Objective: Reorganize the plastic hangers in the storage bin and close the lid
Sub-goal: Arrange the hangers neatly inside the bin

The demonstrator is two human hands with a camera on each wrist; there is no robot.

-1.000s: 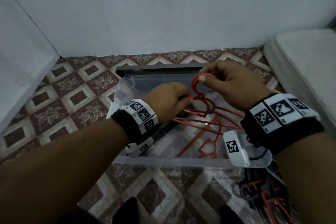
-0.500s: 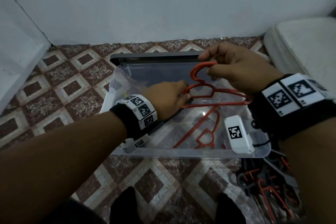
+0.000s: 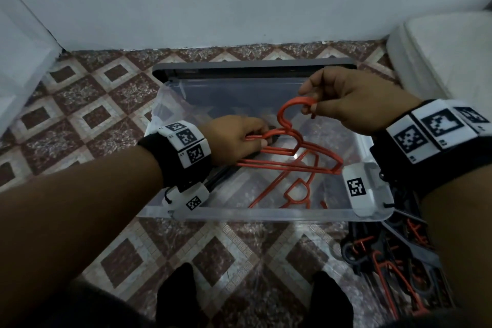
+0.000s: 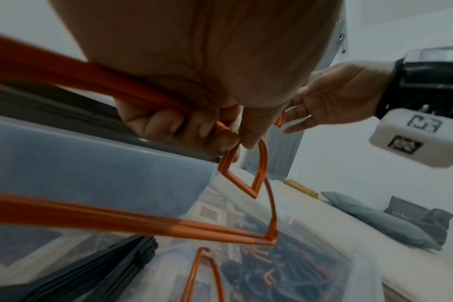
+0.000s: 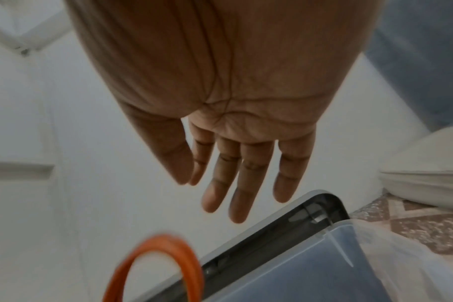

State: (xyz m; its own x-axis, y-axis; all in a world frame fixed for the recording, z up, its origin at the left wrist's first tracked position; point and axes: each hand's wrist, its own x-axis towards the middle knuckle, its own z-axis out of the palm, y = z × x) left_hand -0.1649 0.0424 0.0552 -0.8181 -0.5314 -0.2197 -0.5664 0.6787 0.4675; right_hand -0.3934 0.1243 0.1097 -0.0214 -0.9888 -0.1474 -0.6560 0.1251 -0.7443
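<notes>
The floor [image 3: 80, 104] is laid with maroon and cream diamond-pattern tiles and meets a plain pale wall [image 3: 239, 0] at the back. A white mattress [image 3: 450, 53] lies on the floor at the right, its rounded edge near the wall. In the left wrist view a grey pillow [image 4: 375, 220] and folded grey cloth [image 4: 416, 212] rest on that mattress. Two dark-socked feet [image 3: 175, 298] stand on the tiles at the bottom.

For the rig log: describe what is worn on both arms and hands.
Both forearms are bare, no sleeves or gloves. The left wrist and right wrist each carry a black band with white blocks printed with black square codes, plus a white coded camera pod underneath with a thin black cable.
</notes>
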